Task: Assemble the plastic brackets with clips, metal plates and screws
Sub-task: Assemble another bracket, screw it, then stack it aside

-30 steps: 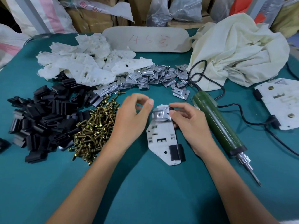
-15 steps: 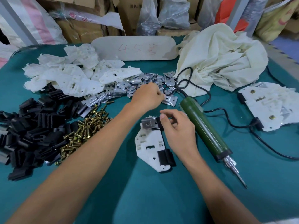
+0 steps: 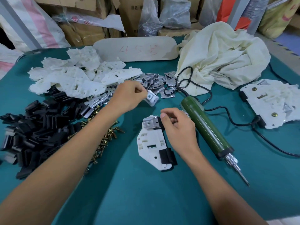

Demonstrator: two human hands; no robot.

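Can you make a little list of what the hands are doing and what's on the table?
Left hand: pinches a loose metal plate
Right hand: holds the white bracket at its top corner
On bracket: fitted plate, black clip
Tool: green screwdriver, lying untouched right of bracket
Piles at left: screw pile, clip pile, spare brackets

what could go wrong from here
1. The left hand pinches the loose metal plate by one end only; it might slip on the way to the bracket.
2. The fitted plate shows no screw; a nudge could shift it, though the right hand holds that end.
3. The left forearm passes by the screw pile and may scatter it.
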